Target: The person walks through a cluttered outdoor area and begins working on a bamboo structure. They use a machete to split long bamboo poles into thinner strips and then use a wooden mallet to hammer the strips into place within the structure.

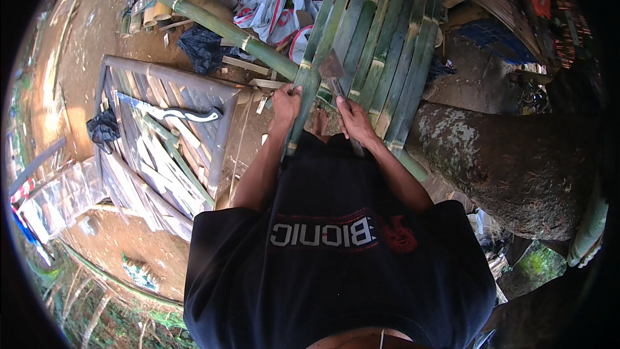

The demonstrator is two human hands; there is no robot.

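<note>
My right hand point(355, 121) is closed round the handle of a small hatchet point(332, 68), whose rusty, broad metal head points away from me over the bamboo slats. The handle's lower end reaches back toward my shirt. At the left edge of the slatted bamboo platform point(381, 39), my left hand point(285, 105) is closed on a green split bamboo slat point(309, 76). This slat runs lengthwise toward my lap, beside several similar green ones. Between my hands, a bare foot point(320, 121) shows below the slats.
A saw point(171, 111) with a white-and-black handle lies on a wooden-framed panel point(226, 90) with split bamboo at left. A bamboo pole point(226, 28) crosses beside white sacks point(261, 3). Black plastic point(201, 46) lies nearby. A thick trunk point(504, 161) stands close on my right.
</note>
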